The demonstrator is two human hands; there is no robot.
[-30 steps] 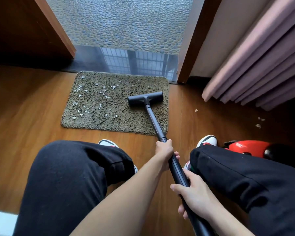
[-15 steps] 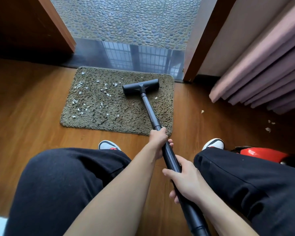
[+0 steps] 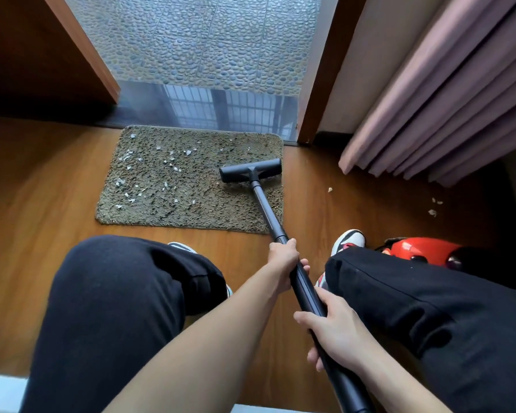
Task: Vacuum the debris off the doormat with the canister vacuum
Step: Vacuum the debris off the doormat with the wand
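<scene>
Tally: 1 mat (image 3: 191,210); 1 wand (image 3: 265,210) with 1 head (image 3: 251,171); 1 canister (image 3: 420,248). Mine: left hand (image 3: 283,257) plus right hand (image 3: 337,332), 2; shoes (image 3: 350,239), 2. White bits (image 3: 120,182) toward mat's left edge: roughly two dozen, too small for an exact count. Stray bits (image 3: 329,189) on floor (image 3: 42,204) off mat's right edge: 3.

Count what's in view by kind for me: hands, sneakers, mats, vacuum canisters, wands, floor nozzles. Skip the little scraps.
2 hands: left hand, right hand
2 sneakers: left sneaker, right sneaker
1 doormat
1 canister vacuum
1 vacuum wand
1 floor nozzle
Total: 8
</scene>
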